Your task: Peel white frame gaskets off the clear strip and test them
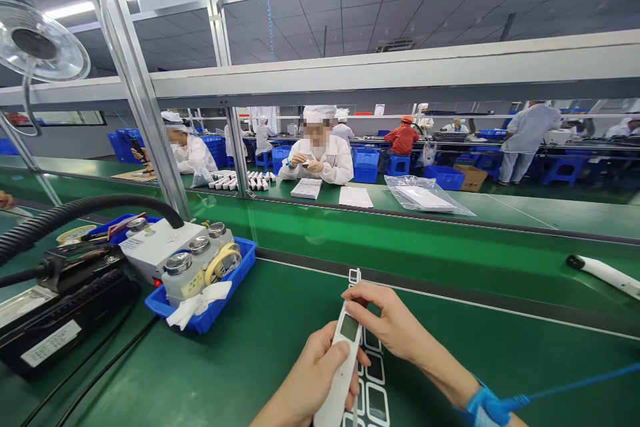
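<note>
A white handheld device is held above the table, its long axis running away from the near edge and slightly rightward. Its body is clasped by the left hand, with the thumb laid on the front just below the dark display window. Its far end is reached from the right by the right hand, fingers bent close to the thumb at the window's upper end; whether anything is pinched there cannot be told. Just to the right, white-rimmed rounded pieces are laid in rows. Farther left, a blue tray is seen.
</note>
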Demonstrator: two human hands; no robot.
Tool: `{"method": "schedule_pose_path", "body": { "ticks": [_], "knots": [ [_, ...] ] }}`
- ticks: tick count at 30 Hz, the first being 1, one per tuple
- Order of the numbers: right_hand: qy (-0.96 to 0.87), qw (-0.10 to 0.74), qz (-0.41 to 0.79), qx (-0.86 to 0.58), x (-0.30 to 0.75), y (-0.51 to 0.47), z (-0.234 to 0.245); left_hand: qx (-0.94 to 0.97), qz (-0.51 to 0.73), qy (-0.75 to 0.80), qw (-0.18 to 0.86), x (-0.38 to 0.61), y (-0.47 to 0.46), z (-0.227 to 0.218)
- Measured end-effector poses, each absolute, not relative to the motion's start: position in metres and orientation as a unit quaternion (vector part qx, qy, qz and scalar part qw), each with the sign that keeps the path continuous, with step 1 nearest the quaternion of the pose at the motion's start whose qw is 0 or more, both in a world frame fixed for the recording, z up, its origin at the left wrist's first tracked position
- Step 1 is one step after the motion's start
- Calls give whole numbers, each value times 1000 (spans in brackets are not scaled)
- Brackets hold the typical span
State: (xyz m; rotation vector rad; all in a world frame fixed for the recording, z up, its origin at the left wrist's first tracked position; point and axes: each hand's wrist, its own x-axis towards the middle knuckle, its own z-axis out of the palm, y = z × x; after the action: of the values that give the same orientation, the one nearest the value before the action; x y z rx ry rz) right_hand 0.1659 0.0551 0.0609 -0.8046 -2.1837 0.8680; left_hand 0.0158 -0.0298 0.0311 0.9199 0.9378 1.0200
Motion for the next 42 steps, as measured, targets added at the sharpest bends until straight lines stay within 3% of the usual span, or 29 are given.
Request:
{"method": "schedule_pose_path", "body": {
  "ticks": [5, 9, 12, 14, 17, 22, 28, 32, 37, 39, 42],
  "knots": [
    [-887, 195, 347, -235, 188, 44, 85, 429, 367, 369, 739, 5, -28, 38],
    [-910, 153, 287, -258, 209, 44, 94, 440, 344, 369, 743, -5, -7, 38],
    [-866, 190, 298, -353, 230, 81, 84, 481, 463, 470, 578, -20, 20, 26],
    [-795, 256, 293, -465, 244, 121, 72, 560, 471, 529, 430, -28, 37, 16],
    [-662, 333, 196, -642, 261, 184, 54, 714, 343, 537, 291, -26, 57, 8],
    [-580, 349, 128, -725, 266, 237, 33, 798, 197, 527, 216, -1, 85, 14],
    [-613, 390, 130, -675, 255, 217, 14, 812, 202, 498, 226, 9, 107, 15],
    [-699, 392, 205, -562, 234, 176, 5, 804, 237, 497, 222, 13, 107, 10],
    [-681, 486, 354, -419, 198, 140, -2, 787, 273, 509, 216, 19, 91, 6],
    [-656, 509, 386, -402, 189, 132, -4, 755, 330, 507, 254, 21, 79, 3],
    [-618, 529, 441, -379, 179, 122, -9, 645, 463, 430, 430, 25, 57, -1]
  ]
}}
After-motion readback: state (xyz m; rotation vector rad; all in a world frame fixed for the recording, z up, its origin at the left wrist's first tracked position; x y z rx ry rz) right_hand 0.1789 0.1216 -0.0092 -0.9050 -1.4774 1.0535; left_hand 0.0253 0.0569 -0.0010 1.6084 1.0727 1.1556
